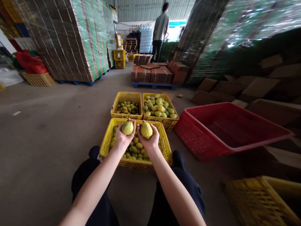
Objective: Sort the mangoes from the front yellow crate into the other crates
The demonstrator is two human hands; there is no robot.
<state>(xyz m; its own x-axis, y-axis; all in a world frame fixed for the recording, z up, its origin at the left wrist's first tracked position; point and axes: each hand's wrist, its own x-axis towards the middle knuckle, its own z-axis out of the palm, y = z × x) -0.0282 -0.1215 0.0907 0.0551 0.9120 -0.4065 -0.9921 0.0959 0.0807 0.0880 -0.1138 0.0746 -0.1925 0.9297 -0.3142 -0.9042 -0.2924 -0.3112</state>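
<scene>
My left hand (121, 137) is turned palm up, its fingers curled round a yellow-green, lemon-like fruit (127, 128). Beside it my right hand (152, 139) cups a second, yellower lemon-like fruit (146, 130) with a slightly pointed top. Both hands are above the near yellow crate (167, 147), close together. Inside that crate lie many smaller-looking green and yellow fruits (134, 149), partly hidden by my wrists. Just beyond stand two more yellow crates: the left crate (114, 106) holds small, greener fruits, and the right crate (172, 125) is heaped with larger, yellower ones.
A big red crate (199, 138) stands to the right, with a yellow crate (254, 197) nearer me. Cardboard pieces (254, 88) lie behind. Bundled cardboard (152, 75) sits on a blue pallet (155, 85). Wrapped stacks (70, 40) flank the aisle, where a person (161, 28) stands.
</scene>
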